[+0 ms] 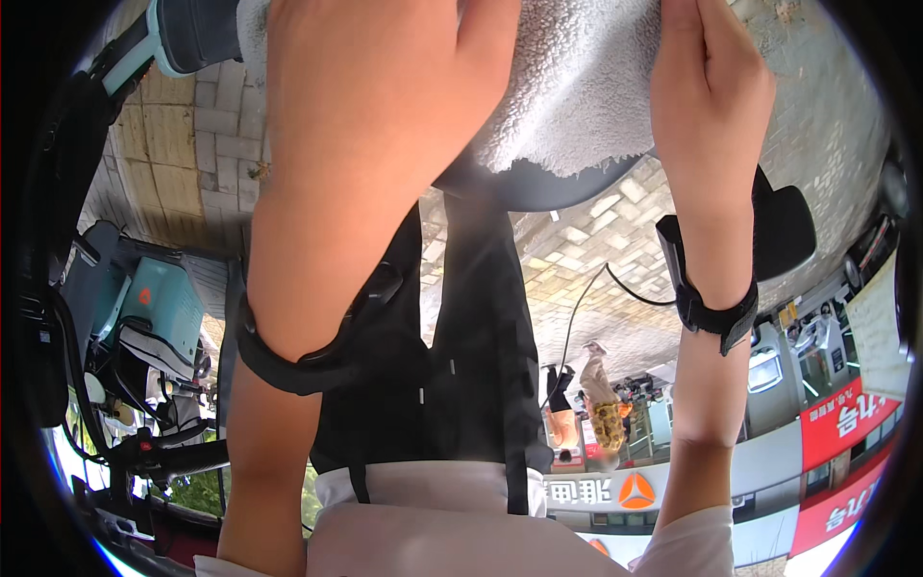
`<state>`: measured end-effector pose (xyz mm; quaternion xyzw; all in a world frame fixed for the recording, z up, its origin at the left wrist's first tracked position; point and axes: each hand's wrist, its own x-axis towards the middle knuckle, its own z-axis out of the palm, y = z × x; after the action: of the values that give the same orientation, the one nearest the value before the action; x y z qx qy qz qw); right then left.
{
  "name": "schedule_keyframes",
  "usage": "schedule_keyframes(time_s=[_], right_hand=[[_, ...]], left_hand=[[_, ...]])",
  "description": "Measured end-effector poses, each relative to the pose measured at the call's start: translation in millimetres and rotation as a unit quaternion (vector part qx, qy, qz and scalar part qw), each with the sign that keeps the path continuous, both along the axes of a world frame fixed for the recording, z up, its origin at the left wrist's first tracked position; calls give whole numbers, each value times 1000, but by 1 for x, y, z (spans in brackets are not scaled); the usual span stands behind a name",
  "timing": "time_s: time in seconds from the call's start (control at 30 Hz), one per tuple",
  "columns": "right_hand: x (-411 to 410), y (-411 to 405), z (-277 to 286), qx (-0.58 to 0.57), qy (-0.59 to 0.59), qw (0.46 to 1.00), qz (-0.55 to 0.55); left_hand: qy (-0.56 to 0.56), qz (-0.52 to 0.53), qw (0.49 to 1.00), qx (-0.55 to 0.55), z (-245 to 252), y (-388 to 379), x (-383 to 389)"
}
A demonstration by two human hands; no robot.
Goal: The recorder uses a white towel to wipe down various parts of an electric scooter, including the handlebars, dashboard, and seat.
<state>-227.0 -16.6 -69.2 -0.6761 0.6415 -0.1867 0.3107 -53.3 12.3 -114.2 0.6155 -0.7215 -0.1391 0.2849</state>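
Note:
A light grey terry towel (577, 86) spans the space between my two hands at the top of the head view. My left hand (389, 94) grips it from the left, with more cloth showing beyond the hand; its fingertips are hidden. At the right, my right hand (710, 72) pinches the towel's side, its fingers partly cut off by the picture's top. Under the towel's ragged lower edge shows a smooth, dark, rounded surface (570, 189), whose kind I cannot tell. Dark straps ring both my wrists.
Brick paving (620, 223) lies below. A dark handlebar grip (198, 36) is at the upper left, and a teal scooter body (164, 310) stands at the left. A black mirror-like part (786, 231) is beside my right wrist. Behind are a thin black cable (573, 317), two people and shopfronts.

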Motion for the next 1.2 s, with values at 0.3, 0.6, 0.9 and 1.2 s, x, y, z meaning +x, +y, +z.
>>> schedule_keyframes(time_s=[0.3, 0.6, 0.9, 1.2], right_hand=[[-4, 5, -42, -349, -2, 932, 95], [-68, 51, -43, -75, -156, 985, -10], [-17, 69, -39, -36, -304, 943, -130], [-32, 126, -36, 122, -321, 908, -240]], left_hand=[[78, 46, 956, 280, 11, -19, 0], [-42, -158, 973, 161, 29, -23, -19], [100, -61, 988, 102, 15, -3, -62], [-135, -220, 958, 122, 37, 27, -91]])
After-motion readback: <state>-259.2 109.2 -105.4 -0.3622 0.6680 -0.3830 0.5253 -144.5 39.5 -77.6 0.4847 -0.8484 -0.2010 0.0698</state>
